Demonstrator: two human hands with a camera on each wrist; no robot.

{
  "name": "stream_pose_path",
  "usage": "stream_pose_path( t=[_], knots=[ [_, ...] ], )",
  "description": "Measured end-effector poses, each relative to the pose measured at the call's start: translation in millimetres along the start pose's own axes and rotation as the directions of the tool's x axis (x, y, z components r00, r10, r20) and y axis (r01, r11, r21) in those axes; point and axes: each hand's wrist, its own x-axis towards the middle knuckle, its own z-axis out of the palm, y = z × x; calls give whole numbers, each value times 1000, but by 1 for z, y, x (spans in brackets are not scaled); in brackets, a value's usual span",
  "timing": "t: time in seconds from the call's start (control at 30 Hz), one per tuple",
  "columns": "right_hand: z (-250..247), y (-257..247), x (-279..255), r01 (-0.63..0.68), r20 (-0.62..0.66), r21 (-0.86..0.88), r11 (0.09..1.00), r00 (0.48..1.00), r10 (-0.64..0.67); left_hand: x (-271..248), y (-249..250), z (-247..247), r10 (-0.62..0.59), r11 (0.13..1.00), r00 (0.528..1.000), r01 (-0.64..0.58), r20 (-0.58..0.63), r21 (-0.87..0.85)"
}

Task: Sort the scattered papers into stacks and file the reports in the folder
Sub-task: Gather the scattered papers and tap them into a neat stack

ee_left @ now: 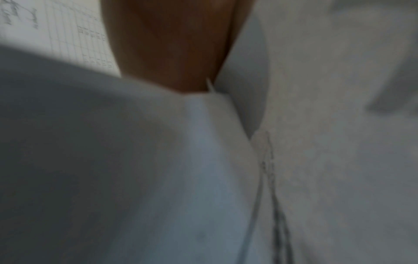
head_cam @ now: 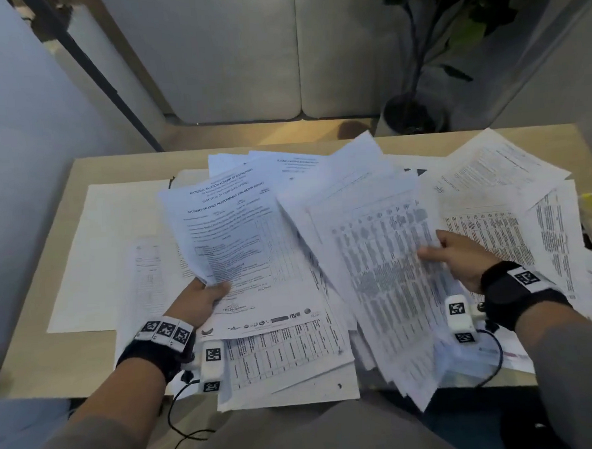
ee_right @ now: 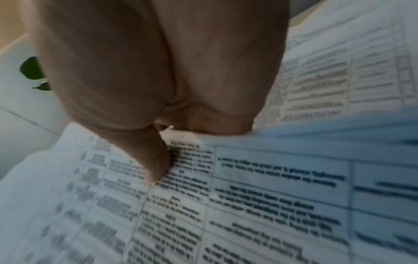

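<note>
Your right hand (head_cam: 461, 257) pinches a thick table-printed sheaf (head_cam: 387, 288) at 3 o'clock; your left hand (head_cam: 202, 298) grips the evaluation report (head_cam: 241, 247). A loose pinch may spill sheets. No folder visible.

Loose papers (head_cam: 485, 193) covered nearly the whole desk (head_cam: 41, 306); only its left edge and near-left corner lay bare. A potted plant (head_cam: 415, 111) stood beyond the far edge.

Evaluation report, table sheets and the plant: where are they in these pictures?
evaluation report (head_cam: 234, 227), head view, middle of its printed page.
table sheets (head_cam: 386, 271), head view, middle of the top sheet.
potted plant (head_cam: 409, 113), head view, on its dark pot.
</note>
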Motion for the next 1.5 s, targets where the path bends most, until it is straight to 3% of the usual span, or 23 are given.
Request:
stream_pose_path(
  t=[0.13, 0.23, 0.37, 0.43, 0.53, 0.63, 0.73, 0.9, 1.03, 1.13, 1.3, 1.5],
  knots=[
    [-28, -9, -9, 110, -138, -221, 969, 980, -143, 10, -16, -11, -2, 1000, 999, 1, -47, -8],
    [-53, -25, -22, 134, -219, -236, 963, 958, -187, 18, -29, -15, -34, 998, 996, 29, -88, -53],
    [-73, -52, -38, 305, -222, 83, 949, 934, -281, 20, -30, -6, -38, 994, 992, 25, -118, -109],
    [-71, -61, -40, 329, -201, 243, 913, 937, -284, 17, -21, 5, -36, 991, 994, 22, -107, -130],
    [-46, -70, -36, 304, -131, 333, 892, 952, -276, 11, 2, 29, 1, 986, 997, -13, -73, -169],
    [-1, -66, -27, 260, -90, 277, 925, 965, -244, 7, 23, 52, 72, 981, 997, -74, -16, -179],
    [37, -52, -19, 111, -30, 126, 986, 994, -108, 2, 38, 69, 115, 976, 992, -103, 53, -193],
    [68, -40, -9, -16, -7, 246, 969, 1000, 18, -6, 42, 84, 159, 972, 962, -114, 222, -203],
    [81, -27, -2, 0, 60, 205, 979, 998, -12, -10, 42, 88, 92, 968, 968, -32, 232, -249],
    [86, -24, 0, 74, 66, 167, 983, 994, -86, -14, 49, 89, -32, 922, 984, 98, 178, -374],
    [83, -49, -12, 265, -23, 176, 948, 964, -265, -23, 71, 86, 212, 959, 977, -212, -22, -189],
    [74, -110, -49, 502, -149, 244, 830, 865, -480, -32, 127, 61, 356, 874, 908, -407, -221, -265]
  ],
)
